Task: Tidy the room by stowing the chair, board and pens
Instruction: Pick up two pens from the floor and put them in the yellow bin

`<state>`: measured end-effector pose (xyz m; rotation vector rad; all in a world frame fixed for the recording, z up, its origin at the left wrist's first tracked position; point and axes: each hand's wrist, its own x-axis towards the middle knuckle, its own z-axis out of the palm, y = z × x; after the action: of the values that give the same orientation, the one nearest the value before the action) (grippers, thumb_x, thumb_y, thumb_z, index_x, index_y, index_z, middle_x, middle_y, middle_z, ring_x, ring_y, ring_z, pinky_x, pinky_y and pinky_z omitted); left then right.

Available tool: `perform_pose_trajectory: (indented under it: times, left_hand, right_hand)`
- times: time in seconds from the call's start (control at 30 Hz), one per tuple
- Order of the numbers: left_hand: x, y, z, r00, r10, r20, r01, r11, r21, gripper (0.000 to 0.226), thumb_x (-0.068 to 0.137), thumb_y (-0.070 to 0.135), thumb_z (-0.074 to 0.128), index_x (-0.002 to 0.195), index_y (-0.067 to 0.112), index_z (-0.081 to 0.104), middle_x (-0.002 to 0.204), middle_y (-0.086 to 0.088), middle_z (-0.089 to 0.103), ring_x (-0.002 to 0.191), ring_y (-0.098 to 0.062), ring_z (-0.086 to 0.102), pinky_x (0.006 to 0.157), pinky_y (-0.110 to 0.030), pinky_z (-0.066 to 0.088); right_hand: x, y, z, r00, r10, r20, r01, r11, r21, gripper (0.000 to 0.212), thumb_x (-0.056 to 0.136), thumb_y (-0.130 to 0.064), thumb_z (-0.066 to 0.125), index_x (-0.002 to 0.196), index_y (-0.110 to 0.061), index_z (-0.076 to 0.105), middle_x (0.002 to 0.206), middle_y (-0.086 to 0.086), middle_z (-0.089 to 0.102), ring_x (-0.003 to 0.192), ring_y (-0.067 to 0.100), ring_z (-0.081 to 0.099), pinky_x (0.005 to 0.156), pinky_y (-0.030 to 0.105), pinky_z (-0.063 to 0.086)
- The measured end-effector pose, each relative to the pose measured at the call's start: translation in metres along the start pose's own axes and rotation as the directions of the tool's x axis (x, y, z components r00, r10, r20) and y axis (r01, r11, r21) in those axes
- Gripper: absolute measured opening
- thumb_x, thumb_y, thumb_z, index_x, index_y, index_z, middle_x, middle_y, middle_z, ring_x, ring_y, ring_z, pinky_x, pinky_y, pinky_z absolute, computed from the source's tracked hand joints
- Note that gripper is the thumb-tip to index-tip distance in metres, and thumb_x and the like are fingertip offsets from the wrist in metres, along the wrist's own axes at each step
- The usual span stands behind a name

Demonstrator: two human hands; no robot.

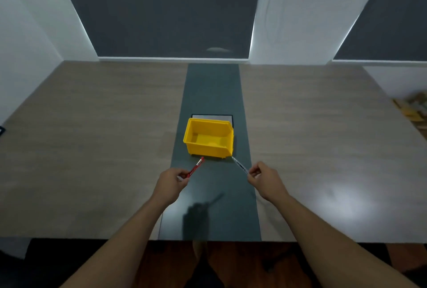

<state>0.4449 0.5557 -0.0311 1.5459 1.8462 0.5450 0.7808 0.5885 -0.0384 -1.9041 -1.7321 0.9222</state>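
A yellow bin (209,140) stands open and looks empty on the dark centre strip of the table (92,137). Behind it, a small framed board (211,116) lies flat, mostly hidden by the bin. My left hand (169,182) pinches a red pen (196,167) whose tip points up toward the bin's near left corner. My right hand (263,178) pinches a black-and-white pen (239,165) that slants toward the bin's near right corner. Both pens are held just short of the bin. No chair is in view.
The wide wooden table reaches a wall with dark window blinds (166,10). A blurred pile of yellowish items (411,110) lies off its far right edge. A dark object (1,130) shows at the left edge. Its near edge is right below my forearms.
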Motion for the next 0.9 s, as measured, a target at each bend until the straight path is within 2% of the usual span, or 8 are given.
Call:
perform_pose_trajectory:
  times: [0.07, 0.17, 0.27, 0.43, 0.53, 0.73, 0.83, 0.9]
  left_hand:
    - [0.040, 0.003, -0.007, 0.999, 0.011, 0.046, -0.010, 1.000, -0.024, 0.020, 0.094, 0.017, 0.078, 0.114, 0.018, 0.079, 0.094, 0.004, 0.073, 0.078, -0.007, 0.063, 0.067, -0.022, 0.048]
    - [0.090, 0.011, -0.018, 0.997, 0.045, 0.068, -0.041, 0.997, -0.059, 0.014, 0.093, 0.018, 0.079, 0.106, 0.019, 0.076, 0.098, 0.002, 0.076, 0.087, -0.011, 0.067, 0.078, -0.030, 0.055]
    - [0.141, 0.016, -0.025, 0.994, 0.070, 0.078, -0.067, 0.997, -0.046, 0.010, 0.094, 0.018, 0.078, 0.104, 0.020, 0.074, 0.097, 0.003, 0.075, 0.087, -0.012, 0.067, 0.074, -0.027, 0.051]
    - [0.198, 0.016, -0.021, 0.985, 0.103, 0.137, -0.112, 0.992, 0.061, 0.015, 0.098, 0.021, 0.074, 0.113, 0.019, 0.075, 0.108, 0.002, 0.071, 0.090, -0.014, 0.066, 0.074, -0.020, 0.048]
    - [0.222, 0.010, -0.015, 0.978, 0.115, 0.175, -0.135, 0.985, 0.111, 0.017, 0.099, 0.024, 0.072, 0.116, 0.020, 0.075, 0.115, -0.002, 0.070, 0.094, -0.015, 0.064, 0.083, -0.025, 0.050]
    - [0.251, 0.000, -0.006, 0.967, 0.131, 0.217, -0.162, 0.978, 0.134, 0.016, 0.101, 0.023, 0.069, 0.116, 0.021, 0.074, 0.117, -0.001, 0.070, 0.096, -0.015, 0.063, 0.084, -0.027, 0.053]
    - [0.259, -0.003, -0.004, 0.962, 0.153, 0.227, -0.186, 0.974, 0.130, 0.017, 0.101, 0.022, 0.069, 0.118, 0.021, 0.075, 0.119, -0.001, 0.071, 0.098, -0.016, 0.065, 0.089, -0.032, 0.056]
    - [0.262, -0.005, -0.004, 0.958, 0.161, 0.238, -0.194, 0.973, 0.125, 0.023, 0.102, 0.023, 0.068, 0.124, 0.021, 0.073, 0.125, -0.002, 0.072, 0.108, -0.020, 0.066, 0.096, -0.036, 0.057]
  right_hand:
    - [0.032, -0.012, -0.001, 1.000, 0.010, -0.004, -0.010, 1.000, -0.010, 0.014, 0.090, -0.023, 0.080, 0.089, -0.021, 0.066, 0.083, -0.005, 0.072, 0.074, 0.008, 0.065, 0.069, 0.030, 0.050]
    - [0.066, -0.030, -0.001, 1.000, 0.017, 0.018, -0.017, 1.000, -0.023, 0.012, 0.090, -0.021, 0.078, 0.092, -0.023, 0.067, 0.084, -0.007, 0.071, 0.077, 0.005, 0.065, 0.070, 0.028, 0.049]
    - [0.102, -0.046, 0.008, 0.999, 0.040, 0.013, -0.039, 0.999, -0.024, 0.013, 0.089, -0.020, 0.078, 0.091, -0.025, 0.066, 0.082, -0.009, 0.070, 0.075, 0.004, 0.064, 0.069, 0.029, 0.050]
    - [0.145, -0.065, 0.033, 0.994, 0.097, 0.052, -0.095, 0.995, -0.041, 0.009, 0.093, -0.024, 0.078, 0.094, -0.024, 0.069, 0.089, -0.003, 0.072, 0.076, 0.004, 0.063, 0.060, 0.019, 0.046]
    - [0.164, -0.072, 0.050, 0.989, 0.116, 0.094, -0.111, 0.992, -0.059, 0.008, 0.095, -0.026, 0.076, 0.099, -0.025, 0.070, 0.091, -0.006, 0.071, 0.080, 0.008, 0.066, 0.066, 0.026, 0.052]
    - [0.189, -0.085, 0.076, 0.983, 0.126, 0.133, -0.117, 0.991, -0.071, 0.012, 0.098, -0.023, 0.072, 0.109, -0.018, 0.073, 0.104, -0.005, 0.072, 0.099, 0.012, 0.069, 0.080, 0.025, 0.052]
    - [0.195, -0.089, 0.084, 0.979, 0.120, 0.162, -0.107, 0.991, -0.085, 0.015, 0.101, -0.023, 0.067, 0.115, -0.021, 0.073, 0.116, 0.000, 0.075, 0.104, 0.016, 0.069, 0.081, 0.025, 0.050]
    - [0.196, -0.090, 0.086, 0.984, 0.103, 0.144, -0.085, 0.988, -0.129, 0.019, 0.103, -0.027, 0.064, 0.121, -0.027, 0.072, 0.121, 0.002, 0.072, 0.114, 0.020, 0.063, 0.089, 0.033, 0.051]
